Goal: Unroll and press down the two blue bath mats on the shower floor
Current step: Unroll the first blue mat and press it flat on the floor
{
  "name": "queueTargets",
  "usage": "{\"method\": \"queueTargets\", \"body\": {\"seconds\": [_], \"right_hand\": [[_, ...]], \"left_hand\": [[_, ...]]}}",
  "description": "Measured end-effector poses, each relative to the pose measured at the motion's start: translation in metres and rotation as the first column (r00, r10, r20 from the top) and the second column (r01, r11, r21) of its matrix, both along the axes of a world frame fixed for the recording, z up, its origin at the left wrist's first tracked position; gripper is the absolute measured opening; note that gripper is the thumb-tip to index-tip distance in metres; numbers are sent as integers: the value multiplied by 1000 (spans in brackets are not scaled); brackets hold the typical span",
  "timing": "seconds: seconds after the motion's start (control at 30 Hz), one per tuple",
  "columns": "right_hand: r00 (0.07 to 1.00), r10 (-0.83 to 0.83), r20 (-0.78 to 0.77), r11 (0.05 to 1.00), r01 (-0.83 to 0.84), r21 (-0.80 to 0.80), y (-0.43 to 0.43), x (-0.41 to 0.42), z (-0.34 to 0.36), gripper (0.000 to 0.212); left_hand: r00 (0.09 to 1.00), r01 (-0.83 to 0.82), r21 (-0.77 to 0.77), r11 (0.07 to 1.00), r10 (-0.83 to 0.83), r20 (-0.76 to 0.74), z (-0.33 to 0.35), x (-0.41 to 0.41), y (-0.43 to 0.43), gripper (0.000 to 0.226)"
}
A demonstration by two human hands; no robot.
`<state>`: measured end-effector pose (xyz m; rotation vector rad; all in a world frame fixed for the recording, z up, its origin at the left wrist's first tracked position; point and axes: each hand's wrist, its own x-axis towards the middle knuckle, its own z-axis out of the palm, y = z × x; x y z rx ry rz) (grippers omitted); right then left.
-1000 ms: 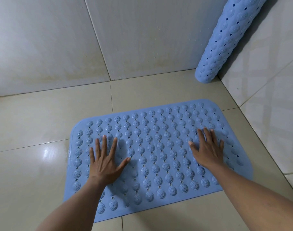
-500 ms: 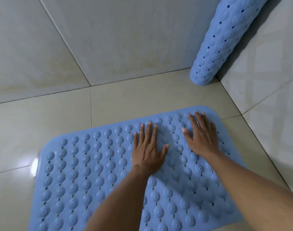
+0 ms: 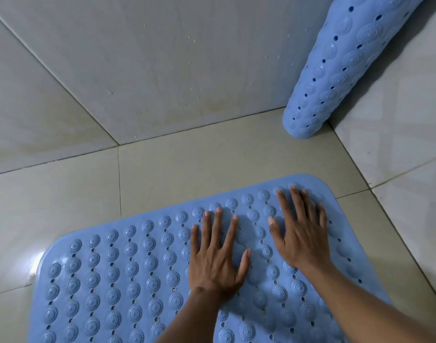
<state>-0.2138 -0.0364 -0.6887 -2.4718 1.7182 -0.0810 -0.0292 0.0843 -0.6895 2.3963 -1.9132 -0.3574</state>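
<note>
One blue bath mat (image 3: 117,276) with raised round bumps and small holes lies unrolled and flat on the beige floor tiles. My left hand (image 3: 215,256) rests palm down on it near its far edge, fingers spread. My right hand (image 3: 302,233) lies flat beside it on the mat's far right corner, fingers also apart. Neither hand holds anything. A second blue mat (image 3: 340,68) stands rolled up, leaning in the wall corner at the upper right, apart from both hands.
Grey tiled walls (image 3: 162,70) close the space at the back and on the right (image 3: 397,149). Bare floor tiles (image 3: 177,169) lie between the flat mat and the back wall. A bright wet reflection (image 3: 36,263) shows at the mat's left edge.
Both hands have slid across the mat toward its far right corner, the left hand coming from the left side. The view has shifted closer and to the right.
</note>
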Motion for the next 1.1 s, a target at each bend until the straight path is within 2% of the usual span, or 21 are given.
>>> {"method": "queueTargets", "body": {"seconds": [0.6, 0.8, 0.93, 1.1], "right_hand": [[998, -61, 27, 994, 58, 88, -9, 8, 12, 72], [997, -58, -56, 954, 72, 292, -8, 16, 39, 71], [997, -41, -62, 956, 57, 288, 30, 36, 49, 73], [986, 165, -39, 943, -146, 300, 96, 95, 55, 71]], "left_hand": [[999, 35, 15, 999, -35, -8, 0, 2, -5, 77], [997, 70, 180, 981, -60, -58, 30, 8, -5, 86], [998, 39, 162, 986, -30, -56, 39, 32, 40, 82], [995, -99, 162, 982, 97, 20, 43, 99, 152, 79]]}}
